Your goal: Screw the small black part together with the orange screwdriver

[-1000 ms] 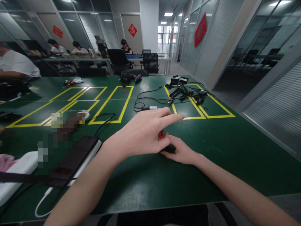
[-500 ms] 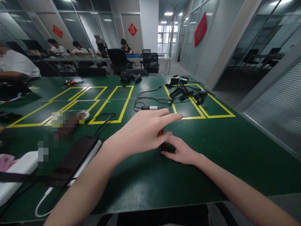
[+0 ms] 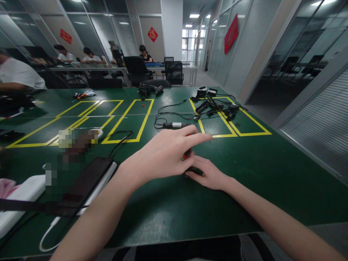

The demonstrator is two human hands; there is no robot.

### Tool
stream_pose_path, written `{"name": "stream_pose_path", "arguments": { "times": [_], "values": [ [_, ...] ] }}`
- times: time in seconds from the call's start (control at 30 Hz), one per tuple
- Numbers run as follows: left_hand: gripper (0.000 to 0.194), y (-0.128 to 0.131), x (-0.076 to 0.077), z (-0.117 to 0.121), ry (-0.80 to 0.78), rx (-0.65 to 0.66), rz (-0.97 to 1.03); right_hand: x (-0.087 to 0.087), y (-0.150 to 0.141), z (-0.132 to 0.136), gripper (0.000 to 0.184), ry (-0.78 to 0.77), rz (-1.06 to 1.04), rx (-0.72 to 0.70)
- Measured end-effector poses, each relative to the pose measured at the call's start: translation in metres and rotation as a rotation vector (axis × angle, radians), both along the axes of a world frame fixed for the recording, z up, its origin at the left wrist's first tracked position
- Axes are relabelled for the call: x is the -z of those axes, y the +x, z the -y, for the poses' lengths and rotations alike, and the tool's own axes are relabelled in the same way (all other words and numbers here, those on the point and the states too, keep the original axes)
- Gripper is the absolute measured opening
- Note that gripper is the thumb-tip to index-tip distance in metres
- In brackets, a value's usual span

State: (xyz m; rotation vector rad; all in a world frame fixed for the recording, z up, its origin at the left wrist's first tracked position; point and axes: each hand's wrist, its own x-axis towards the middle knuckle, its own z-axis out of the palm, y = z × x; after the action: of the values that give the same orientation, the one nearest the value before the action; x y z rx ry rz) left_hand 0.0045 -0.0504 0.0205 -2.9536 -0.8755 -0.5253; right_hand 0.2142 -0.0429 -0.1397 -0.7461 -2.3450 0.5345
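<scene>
Near the middle of the green table point(image 3: 244, 188), my left hand point(image 3: 167, 152) is closed round a small red-and-black piece point(image 3: 187, 154), its index finger stretched out to the right. Most of that piece is hidden behind the fingers, so its kind does not show. Just below, my right hand point(image 3: 210, 174) rests on the table, thumb and fingers pinching a dark rounded part point(image 3: 196, 170). Whether the two parts are joined I cannot tell. Beyond my left knuckles lies a black, silver-banded pen-shaped electric tool point(image 3: 176, 125) with a cable.
Black parts and cables point(image 3: 214, 105) lie heaped at the back right, inside yellow tape outlines point(image 3: 254, 134). A coiled black cable and tool point(image 3: 148, 88) sit at the far edge. At left are a phone point(image 3: 87, 181), white power strips point(image 3: 21, 203) and a seated person point(image 3: 20, 74).
My left thumb and fingers have shifted slightly on the red-and-black piece, its thumb drawn in and the index finger a little lower. My right hand stays almost still on the dark part.
</scene>
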Motion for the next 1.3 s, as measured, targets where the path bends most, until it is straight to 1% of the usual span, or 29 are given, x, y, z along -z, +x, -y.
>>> {"name": "stream_pose_path", "arguments": {
  "times": [0.1,0.2,0.27,0.4,0.5,0.6,0.73,0.8,0.9,1.03,1.13,1.2,1.3],
  "values": [
    [0.048,0.0000,-0.0006,0.0005,0.013,-0.038,-0.005,-0.0008,-0.0008,0.0004,0.018,0.007,-0.006,0.007],
    [0.047,-0.0002,0.0002,-0.0005,0.021,-0.020,0.003,-0.0015,-0.0022,0.0010,0.017,0.011,-0.026,0.011],
    [0.047,-0.0002,0.0013,-0.0013,0.030,-0.003,0.020,-0.0018,-0.0030,0.0015,0.019,0.007,-0.040,0.006],
    [0.044,-0.0003,0.0017,-0.0008,0.066,-0.044,0.017,-0.0002,-0.0031,0.0020,0.025,-0.008,-0.032,-0.001],
    [0.045,-0.0004,0.0003,0.0002,0.034,-0.026,-0.006,0.0025,-0.0025,0.0016,0.028,-0.006,-0.018,0.021],
    [0.048,-0.0007,0.0002,-0.0003,0.015,0.010,0.003,0.0032,-0.0022,0.0011,0.029,0.000,-0.033,0.006],
    [0.047,-0.0007,0.0017,-0.0016,0.010,-0.029,0.006,0.0020,-0.0024,0.0008,0.030,-0.008,-0.032,-0.006],
    [0.044,-0.0005,0.0018,-0.0018,0.024,-0.012,0.016,0.0023,-0.0026,0.0010,0.031,-0.010,-0.028,0.004],
    [0.046,0.0001,0.0012,-0.0017,0.040,0.018,0.022,0.0034,-0.0033,0.0015,0.029,-0.009,-0.038,-0.002],
    [0.046,0.0008,0.0007,-0.0015,0.018,-0.020,0.002,0.0048,-0.0037,0.0016,0.030,-0.004,-0.032,-0.005],
    [0.042,0.0009,0.0002,-0.0012,0.024,0.006,0.006,0.0061,-0.0032,0.0014,0.030,0.001,-0.028,0.009],
    [0.043,0.0009,-0.0002,-0.0009,0.022,0.028,0.010,0.0063,-0.0030,0.0013,0.028,0.003,-0.030,0.008],
    [0.047,0.0006,-0.0006,-0.0007,0.012,0.003,0.004,0.0057,-0.0030,0.0010,0.030,0.007,-0.021,-0.002]
  ]
}}
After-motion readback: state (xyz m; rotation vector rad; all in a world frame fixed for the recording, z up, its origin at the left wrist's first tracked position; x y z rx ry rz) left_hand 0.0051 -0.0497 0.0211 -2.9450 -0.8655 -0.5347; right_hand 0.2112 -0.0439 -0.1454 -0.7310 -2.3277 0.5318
